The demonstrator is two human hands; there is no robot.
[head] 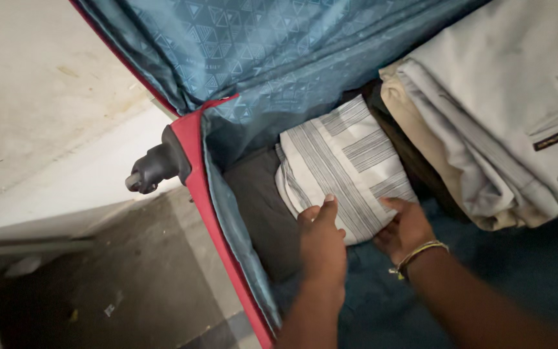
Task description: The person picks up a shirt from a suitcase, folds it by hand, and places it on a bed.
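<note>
Striped folded cloth (343,165) lies in the red suitcase (192,161), near its wheel-side corner, beside stacked trousers (505,116). Left hand (321,239) and right hand (405,229) press it, fingers spread flat; even pressure should keep folds neat.

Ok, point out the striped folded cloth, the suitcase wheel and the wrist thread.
striped folded cloth (347,158), head view, middle of its top face
suitcase wheel (146,173), head view, black wheel housing
yellow wrist thread (421,253), head view, strand across the right wrist

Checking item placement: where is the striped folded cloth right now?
In the head view, the striped folded cloth lies inside the red suitcase, under both hands, left of the pale folded trousers.
</note>
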